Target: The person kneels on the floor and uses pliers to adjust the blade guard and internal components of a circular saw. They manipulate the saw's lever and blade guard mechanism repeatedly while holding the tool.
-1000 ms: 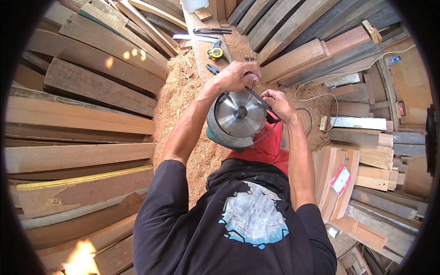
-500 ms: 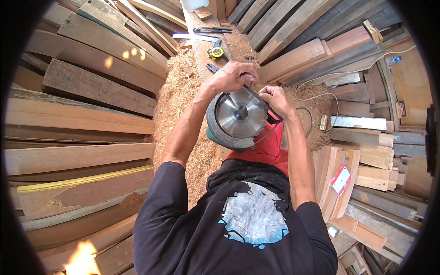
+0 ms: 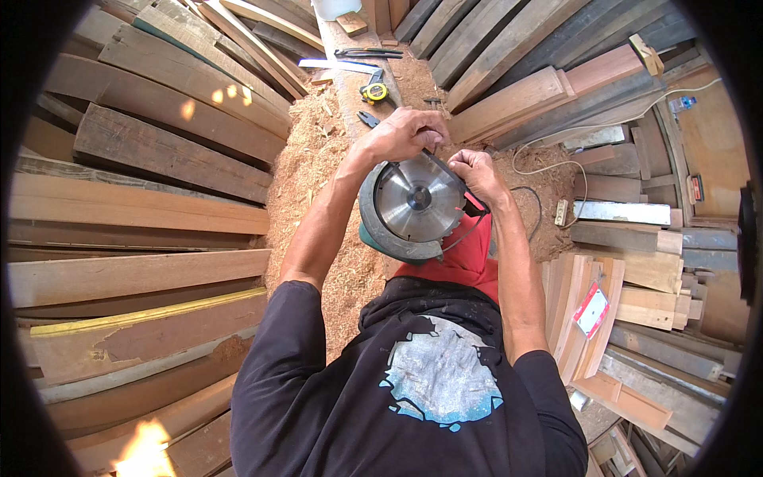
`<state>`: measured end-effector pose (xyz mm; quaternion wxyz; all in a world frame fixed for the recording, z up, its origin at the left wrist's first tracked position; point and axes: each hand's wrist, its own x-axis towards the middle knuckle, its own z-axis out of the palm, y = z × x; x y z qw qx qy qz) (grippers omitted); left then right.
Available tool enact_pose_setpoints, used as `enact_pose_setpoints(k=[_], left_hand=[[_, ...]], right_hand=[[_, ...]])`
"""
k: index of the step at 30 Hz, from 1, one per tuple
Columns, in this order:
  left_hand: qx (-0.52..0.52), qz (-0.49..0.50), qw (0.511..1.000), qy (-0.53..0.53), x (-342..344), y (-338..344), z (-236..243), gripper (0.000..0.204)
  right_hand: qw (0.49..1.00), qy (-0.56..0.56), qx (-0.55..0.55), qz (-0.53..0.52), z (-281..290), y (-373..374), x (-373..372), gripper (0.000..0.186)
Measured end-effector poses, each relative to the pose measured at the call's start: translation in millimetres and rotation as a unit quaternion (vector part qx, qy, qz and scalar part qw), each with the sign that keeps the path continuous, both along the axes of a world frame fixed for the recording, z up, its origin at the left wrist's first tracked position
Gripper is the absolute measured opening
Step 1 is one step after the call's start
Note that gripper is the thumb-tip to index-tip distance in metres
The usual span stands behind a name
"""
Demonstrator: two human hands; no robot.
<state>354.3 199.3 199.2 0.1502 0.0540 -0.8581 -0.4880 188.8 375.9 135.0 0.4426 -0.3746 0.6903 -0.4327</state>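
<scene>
In front of my body a circular saw (image 3: 389,246) lies on its side over my lap, its round steel blade (image 3: 400,193) facing up. A black base plate edge (image 3: 475,200) runs along the right of the blade. My left hand (image 3: 407,133) is closed at the far end of that plate, its fingers bent down together. Beside it, on the right, my right hand (image 3: 479,172) is closed in a pinch over the plate's edge. Whatever is between the fingertips of either hand is too small or hidden to make out.
Beyond my hands, a plank (image 3: 350,83) holds a yellow tape measure (image 3: 374,92), pliers (image 3: 368,118), a square (image 3: 342,65) and black pincers (image 3: 369,53). Sawdust (image 3: 318,191) covers the ground. Stacked boards (image 3: 143,274) line both sides. A pale cable (image 3: 604,132) leads to a socket strip (image 3: 561,212).
</scene>
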Motion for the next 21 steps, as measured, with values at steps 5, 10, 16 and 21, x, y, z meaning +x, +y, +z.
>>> enact_pose_setpoints(k=[5, 10, 16, 21], left_hand=[[0.028, 0.004, 1.000, -0.007, 1, 1, 0, 0.007], [0.020, -0.001, 1.000, -0.002, 1, -1, -3, 0.007], [0.020, 0.024, 0.999, 0.024, 1, 5, 1, 0.007], [-0.008, 0.152, 0.987, 0.041, 20, 5, 3, 0.007]], right_hand=[[1.000, 0.020, 0.007, 0.017, 3, 2, 0, 0.011], [1.000, 0.014, 0.017, 0.020, 7, 5, 1, 0.012], [0.999, 0.002, -0.016, -0.038, 9, 19, -3, 0.017], [0.991, -0.009, 0.006, -0.133, 16, 91, -18, 0.026]])
